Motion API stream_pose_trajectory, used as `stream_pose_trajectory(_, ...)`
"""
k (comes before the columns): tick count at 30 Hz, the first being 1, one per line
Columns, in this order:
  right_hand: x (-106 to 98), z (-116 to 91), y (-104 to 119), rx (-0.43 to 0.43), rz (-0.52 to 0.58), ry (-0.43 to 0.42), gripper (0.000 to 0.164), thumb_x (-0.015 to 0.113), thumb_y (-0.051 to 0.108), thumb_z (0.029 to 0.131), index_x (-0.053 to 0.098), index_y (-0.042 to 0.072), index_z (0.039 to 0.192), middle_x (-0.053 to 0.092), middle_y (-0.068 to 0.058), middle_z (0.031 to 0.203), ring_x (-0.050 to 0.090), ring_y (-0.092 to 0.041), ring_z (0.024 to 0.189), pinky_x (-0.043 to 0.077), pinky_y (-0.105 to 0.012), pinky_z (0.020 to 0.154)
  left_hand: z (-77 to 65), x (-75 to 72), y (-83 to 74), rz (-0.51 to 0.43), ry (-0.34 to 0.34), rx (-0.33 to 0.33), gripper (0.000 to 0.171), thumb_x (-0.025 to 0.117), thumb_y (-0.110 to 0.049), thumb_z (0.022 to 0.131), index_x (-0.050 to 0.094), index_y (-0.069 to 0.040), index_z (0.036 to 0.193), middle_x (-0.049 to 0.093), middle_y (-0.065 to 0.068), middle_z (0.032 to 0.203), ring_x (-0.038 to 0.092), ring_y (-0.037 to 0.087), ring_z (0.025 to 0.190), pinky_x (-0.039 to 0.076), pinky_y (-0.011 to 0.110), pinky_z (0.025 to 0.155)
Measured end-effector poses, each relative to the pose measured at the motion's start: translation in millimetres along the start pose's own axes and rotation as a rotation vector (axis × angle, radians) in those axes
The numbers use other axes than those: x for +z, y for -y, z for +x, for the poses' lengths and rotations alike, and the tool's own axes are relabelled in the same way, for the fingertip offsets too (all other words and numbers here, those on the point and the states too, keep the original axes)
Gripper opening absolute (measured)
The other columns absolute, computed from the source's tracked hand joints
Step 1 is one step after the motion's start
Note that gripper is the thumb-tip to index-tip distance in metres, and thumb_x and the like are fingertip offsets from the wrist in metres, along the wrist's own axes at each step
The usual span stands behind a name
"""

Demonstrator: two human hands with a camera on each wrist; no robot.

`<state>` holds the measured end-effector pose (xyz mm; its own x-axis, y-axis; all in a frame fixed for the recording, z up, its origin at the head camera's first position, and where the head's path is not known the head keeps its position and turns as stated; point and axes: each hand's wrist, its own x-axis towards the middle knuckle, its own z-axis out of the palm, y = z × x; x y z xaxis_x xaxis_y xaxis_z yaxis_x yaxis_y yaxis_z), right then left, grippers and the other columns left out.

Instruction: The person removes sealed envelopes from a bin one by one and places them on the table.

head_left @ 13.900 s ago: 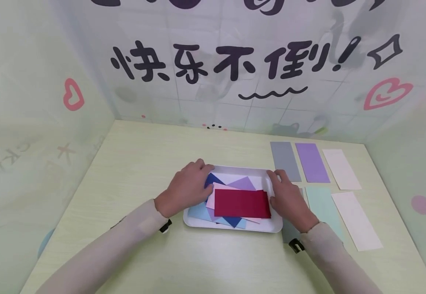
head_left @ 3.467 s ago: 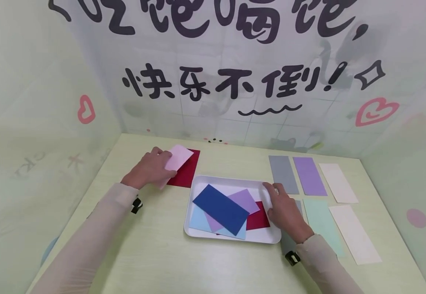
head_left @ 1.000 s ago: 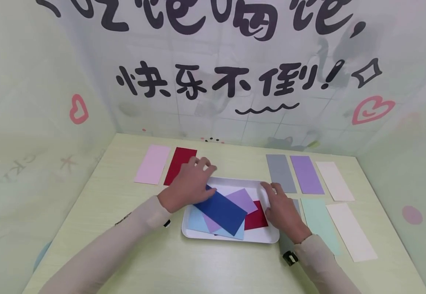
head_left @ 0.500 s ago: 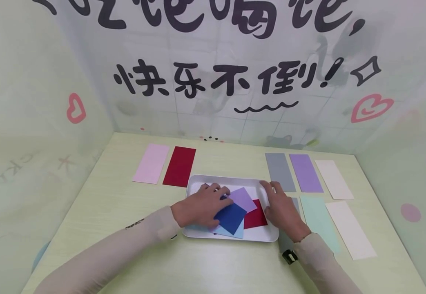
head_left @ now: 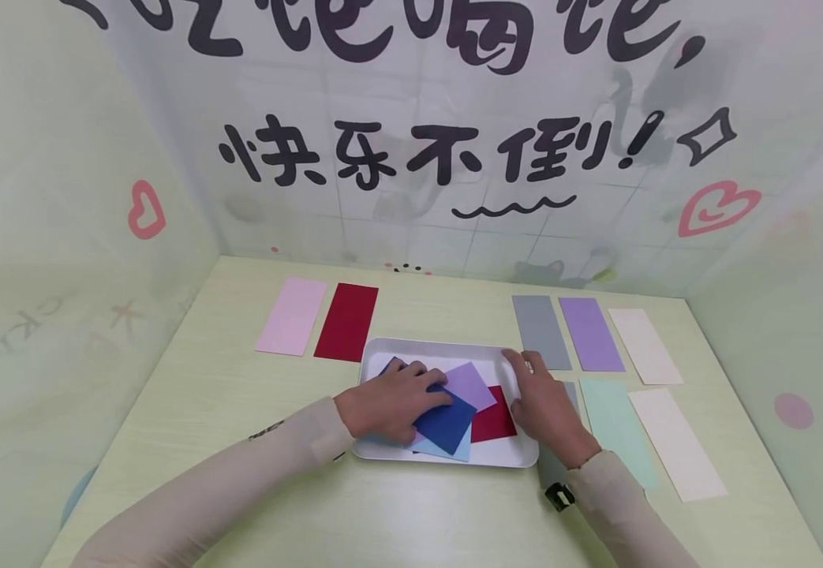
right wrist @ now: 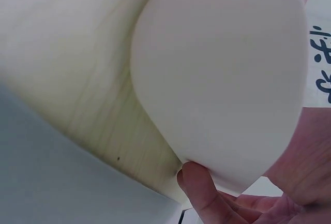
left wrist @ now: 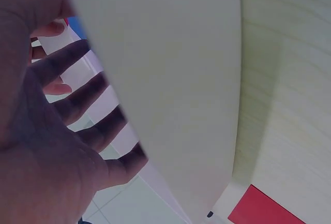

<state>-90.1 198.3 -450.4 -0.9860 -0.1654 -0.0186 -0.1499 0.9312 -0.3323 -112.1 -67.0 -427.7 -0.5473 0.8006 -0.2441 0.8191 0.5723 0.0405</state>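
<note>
In the head view, a white tray (head_left: 447, 347) holds several coloured paper cards. My left hand (head_left: 393, 398) is spread over the dark blue card (head_left: 447, 422), thumb by its lower edge and fingers by its upper edge. Its fingertips are hidden behind the tray wall in the left wrist view. The blue card lies flat over a lilac card (head_left: 469, 385), a light blue card (head_left: 454, 450) and a dark red card (head_left: 495, 418). My right hand (head_left: 549, 406) grips the tray's right end, with a fingertip (right wrist: 199, 180) against the rim in the right wrist view.
A pink card (head_left: 292, 315) and another dark red card (head_left: 347, 322) lie side by side behind the tray's left. To the right lie grey (head_left: 541, 331), purple (head_left: 592, 334), mint (head_left: 619, 434) and whitish cards (head_left: 677, 443). Printed sheets stand around the table.
The pink and dark red cards have gone from the tray to the back left. My left hand has come back over the blue card, while the right hand has stayed at the tray.
</note>
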Motion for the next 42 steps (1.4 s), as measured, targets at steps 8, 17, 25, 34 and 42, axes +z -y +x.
stream_pose_trajectory(8,-0.4,-0.5,-0.1,-0.010,0.000,-0.004,0.080,0.075,0.001,0.081,0.035,0.011,0.150,0.038,-0.020,0.143,0.061,-0.019,0.066,0.057,-0.039,0.066,2.2,-1.6,1.6,0.018,-0.005,0.012,0.069,0.071,-0.049,0.083,0.048,-0.034,0.146,0.041,-0.001,0.147,0.040,0.024,0.130,0.034,0.046,0.102)
stream_pose_trajectory(17,-0.9,-1.0,0.8,-0.008,0.001,-0.005,0.082,0.076,0.002,0.079,0.036,0.011,0.150,0.038,-0.020,0.142,0.061,-0.020,0.065,0.057,-0.039,0.065,5.8,-5.0,2.6,0.004,0.003,0.003,0.068,0.071,-0.049,0.082,0.049,-0.034,0.145,0.045,0.001,0.141,0.041,0.023,0.126,0.037,0.046,0.099)
stream_pose_trajectory(25,-0.2,-0.5,0.2,-0.008,0.001,-0.002,0.081,0.075,0.001,0.079,0.036,0.011,0.150,0.038,-0.020,0.142,0.058,-0.017,0.062,0.057,-0.038,0.064,7.5,-8.4,4.0,-0.014,-0.021,0.018,0.070,0.070,-0.051,0.082,0.047,-0.032,0.146,0.043,0.002,0.141,0.041,0.024,0.125,0.036,0.048,0.100)
stream_pose_trajectory(34,0.0,-0.6,-0.3,-0.013,0.002,-0.005,0.081,0.074,0.000,0.080,0.036,0.011,0.150,0.038,-0.020,0.142,0.057,-0.017,0.061,0.057,-0.038,0.065,4.2,-18.5,15.6,-0.059,-0.115,0.039,0.066,0.064,-0.051,0.086,0.047,-0.029,0.146,0.043,0.001,0.142,0.041,0.024,0.126,0.039,0.048,0.098)
stream_pose_trajectory(42,0.3,-0.6,-0.2,-0.017,0.002,-0.011,0.080,0.074,-0.001,0.080,0.036,0.011,0.150,0.039,-0.020,0.142,0.057,-0.017,0.062,0.057,-0.037,0.065,-5.0,-30.0,29.4,-0.082,-0.180,-0.034,0.066,0.060,-0.051,0.086,0.047,-0.027,0.147,0.045,0.001,0.140,0.044,0.025,0.119,0.045,0.043,0.085)
